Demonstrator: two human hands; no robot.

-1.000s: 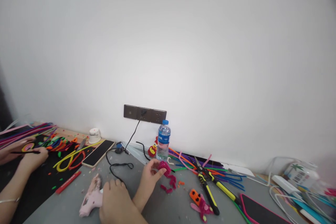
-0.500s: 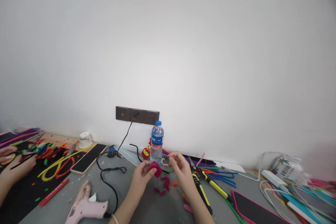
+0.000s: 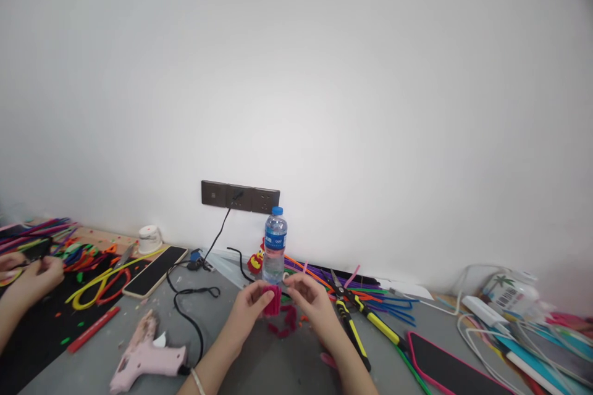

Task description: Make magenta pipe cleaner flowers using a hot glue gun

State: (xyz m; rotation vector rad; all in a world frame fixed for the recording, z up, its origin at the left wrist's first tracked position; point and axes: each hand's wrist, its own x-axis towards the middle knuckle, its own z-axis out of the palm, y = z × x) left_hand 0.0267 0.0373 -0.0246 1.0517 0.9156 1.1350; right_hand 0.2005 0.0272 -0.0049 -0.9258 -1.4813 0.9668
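My left hand (image 3: pixel 244 315) pinches a magenta bundle of fuzzy pipe cleaner rows (image 3: pixel 272 301) between thumb and fingers, its ridges now upright. Close by on the right, my right hand (image 3: pixel 311 301) has its thumb and fingertips drawn together at a small pale bent piece (image 3: pixel 286 276), mostly hidden by the fingers. Cut magenta pipe cleaner pieces (image 3: pixel 288 321) lie on the grey table (image 3: pixel 259 364) below both hands. A water bottle (image 3: pixel 275 244) with a blue cap stands just behind them, and a red and yellow figure (image 3: pixel 256 257) is beside it.
A pink glue gun (image 3: pixel 151 358), a phone (image 3: pixel 156 273) and scissors (image 3: pixel 113 290) lie left. Yellow-black pliers (image 3: pixel 351 330), pipe cleaners (image 3: pixel 393 305) and a pink-edged tablet (image 3: pixel 449 367) lie right. At far left, a co-worker's hands (image 3: pixel 39 278) work over a black mat.
The magenta bundle has turned so its ridged face shows. My right hand has shifted slightly left and down, nearer to it, with the pale piece. The view has moved a little.
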